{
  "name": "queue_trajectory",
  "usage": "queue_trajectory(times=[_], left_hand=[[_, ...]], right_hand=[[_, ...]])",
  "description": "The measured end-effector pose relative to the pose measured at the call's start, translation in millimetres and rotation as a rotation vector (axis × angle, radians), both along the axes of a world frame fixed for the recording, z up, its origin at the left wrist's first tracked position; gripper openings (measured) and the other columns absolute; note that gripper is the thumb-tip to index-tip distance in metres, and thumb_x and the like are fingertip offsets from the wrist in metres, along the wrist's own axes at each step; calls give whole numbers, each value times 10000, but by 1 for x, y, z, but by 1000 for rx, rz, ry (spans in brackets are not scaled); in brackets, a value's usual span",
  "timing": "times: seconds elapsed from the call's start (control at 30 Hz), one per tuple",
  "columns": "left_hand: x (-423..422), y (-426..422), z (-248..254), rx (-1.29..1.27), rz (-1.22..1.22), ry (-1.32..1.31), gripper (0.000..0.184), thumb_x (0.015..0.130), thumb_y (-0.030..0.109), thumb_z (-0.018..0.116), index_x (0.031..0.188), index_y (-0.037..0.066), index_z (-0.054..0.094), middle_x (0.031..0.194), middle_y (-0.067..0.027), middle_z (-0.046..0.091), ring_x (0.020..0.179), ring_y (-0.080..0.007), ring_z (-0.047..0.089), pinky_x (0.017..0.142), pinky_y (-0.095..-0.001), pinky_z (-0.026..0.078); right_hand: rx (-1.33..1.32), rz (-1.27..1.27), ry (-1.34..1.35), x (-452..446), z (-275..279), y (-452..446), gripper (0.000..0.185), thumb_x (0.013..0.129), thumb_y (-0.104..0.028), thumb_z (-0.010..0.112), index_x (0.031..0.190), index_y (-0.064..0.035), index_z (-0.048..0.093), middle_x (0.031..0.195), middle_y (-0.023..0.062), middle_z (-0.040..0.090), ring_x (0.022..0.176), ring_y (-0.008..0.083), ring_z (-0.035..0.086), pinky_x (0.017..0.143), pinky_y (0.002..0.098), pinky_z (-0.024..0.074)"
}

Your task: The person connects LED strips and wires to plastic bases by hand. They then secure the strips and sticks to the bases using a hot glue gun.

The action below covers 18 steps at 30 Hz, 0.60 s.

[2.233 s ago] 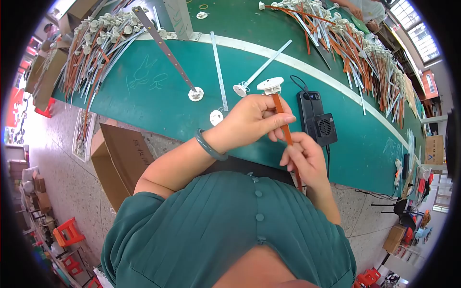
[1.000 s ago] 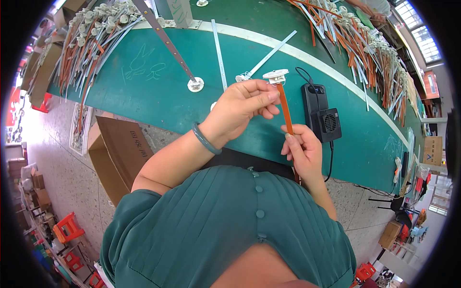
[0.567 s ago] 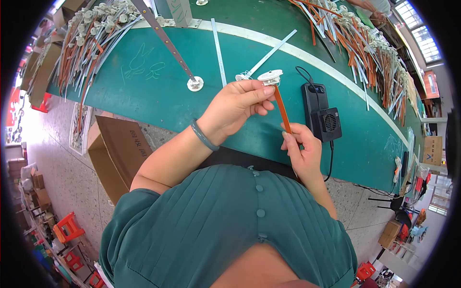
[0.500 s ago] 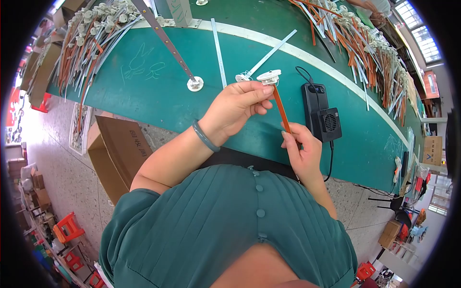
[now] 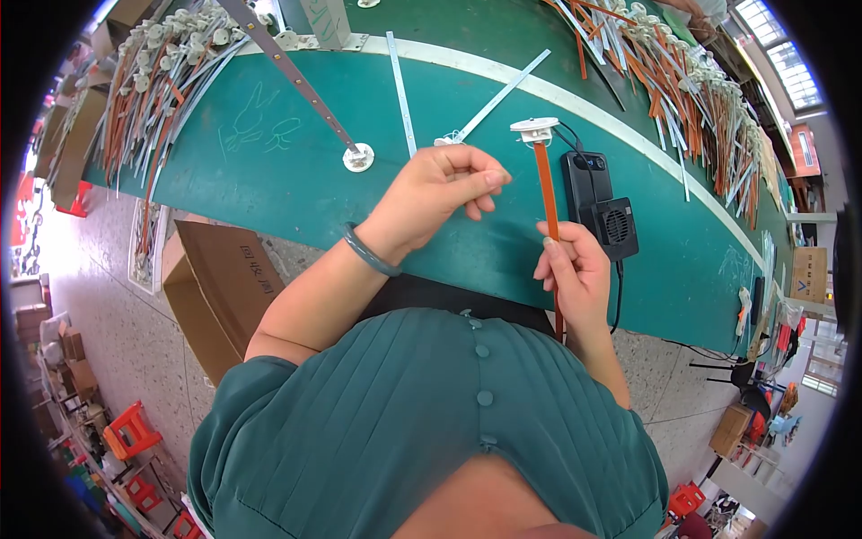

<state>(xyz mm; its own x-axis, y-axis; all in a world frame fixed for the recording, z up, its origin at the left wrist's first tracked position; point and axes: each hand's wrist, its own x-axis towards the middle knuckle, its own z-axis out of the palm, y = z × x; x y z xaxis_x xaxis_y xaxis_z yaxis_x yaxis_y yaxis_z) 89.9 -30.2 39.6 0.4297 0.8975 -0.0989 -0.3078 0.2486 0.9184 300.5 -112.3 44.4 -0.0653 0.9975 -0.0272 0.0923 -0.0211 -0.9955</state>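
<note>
An orange strip (image 5: 546, 184) with a round white base (image 5: 534, 129) on its upper end stands nearly upright in front of me. My right hand (image 5: 575, 269) is closed around the strip's lower part. To the left, my left hand (image 5: 449, 189) is apart from the strip, thumb and forefinger pressed together; whether something small is between them I cannot make out. Beyond that hand lies a pale strip (image 5: 505, 97) whose white base is partly hidden behind it. Another pale strip (image 5: 401, 94) lies nearby. A brown strip with small square dots (image 5: 301, 87) ends at a white disc (image 5: 358, 157).
A black device with a round grille (image 5: 602, 207) and a cable sits right of my right hand. Heaps of strips with white bases lie at the left (image 5: 166, 76) and right (image 5: 687, 85). An open cardboard box (image 5: 220, 292) stands below the green table's (image 5: 260, 180) edge.
My left hand has let go of the white base and drawn slightly left. My right hand has shifted the orange strip rightward and turned it more upright.
</note>
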Motion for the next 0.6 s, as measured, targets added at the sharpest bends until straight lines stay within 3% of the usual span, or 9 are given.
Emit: queue_trajectory(times=[0.3,0.5,0.6], left_hand=[[16,0,5,24,-61,107,117,881,125,668,894,11,646,865,-48,642,744,-97,610,647,-234,501],[18,1,-11,9,-33,-107,105,891,125,655,850,30,638,864,-43,621,771,-111,602,652,-243,480],[14,3,-12,46,-28,-119,107,916,137,619,860,47,610,940,-58,609,816,-113,582,699,-254,466]], right_hand=[[-76,83,20,-1,-5,-1,180,939,-70,527,1084,3,604,619,6,563,533,25,481,473,171,353],[-143,126,192,1,-8,3,197,948,-75,503,1097,15,596,609,22,562,505,35,466,463,172,348],[-143,141,285,6,-12,5,204,957,-82,487,1101,18,590,606,26,564,492,43,465,456,174,347]])
